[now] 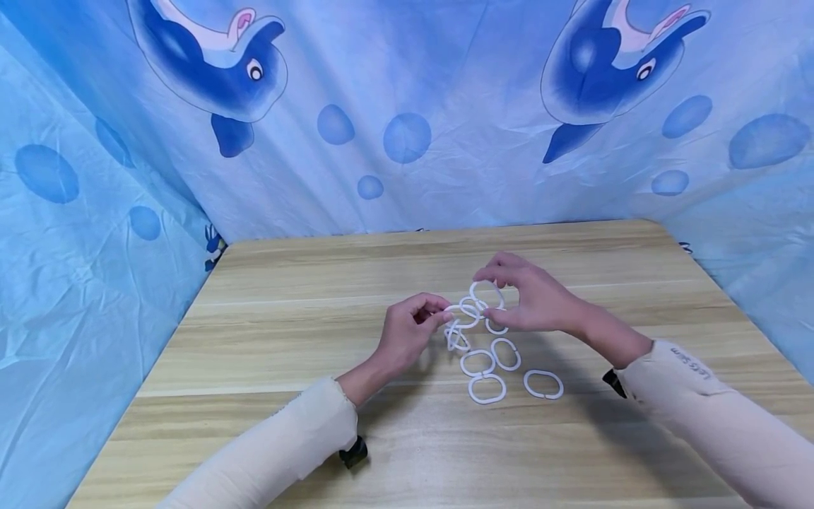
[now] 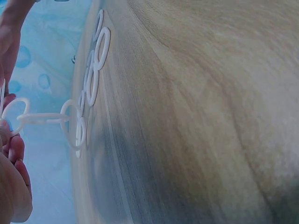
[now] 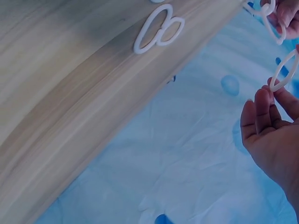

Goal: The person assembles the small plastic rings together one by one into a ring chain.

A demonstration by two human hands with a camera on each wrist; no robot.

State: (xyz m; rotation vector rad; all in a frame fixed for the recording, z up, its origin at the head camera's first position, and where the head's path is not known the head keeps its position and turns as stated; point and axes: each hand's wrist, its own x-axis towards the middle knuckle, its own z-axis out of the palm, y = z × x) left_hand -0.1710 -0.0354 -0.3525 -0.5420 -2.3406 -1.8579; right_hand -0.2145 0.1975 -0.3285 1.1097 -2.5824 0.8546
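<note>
White oval plastic links, some with a small split in the rim, lie between the two hands. My left hand (image 1: 407,329) pinches one link (image 2: 27,108) of a short chain between thumb and fingertips. From it another link (image 2: 44,115) stretches down toward links (image 2: 64,133) near the tabletop. Farther right, my right hand (image 1: 534,297) holds a single link (image 3: 280,87) between thumb and fingers, its other fingers extended. In the head view that link overlaps the upper end of the chain, and the right thumb partly covers another link (image 1: 496,332) below.
Nearer the body, several more links lie on the wooden table (image 1: 267,382): two end to end (image 1: 487,402), one tilted beside them (image 1: 518,357), and one apart at the right (image 1: 562,385). A blue dolphin-print cloth (image 1: 445,191) hangs behind the table and at its sides.
</note>
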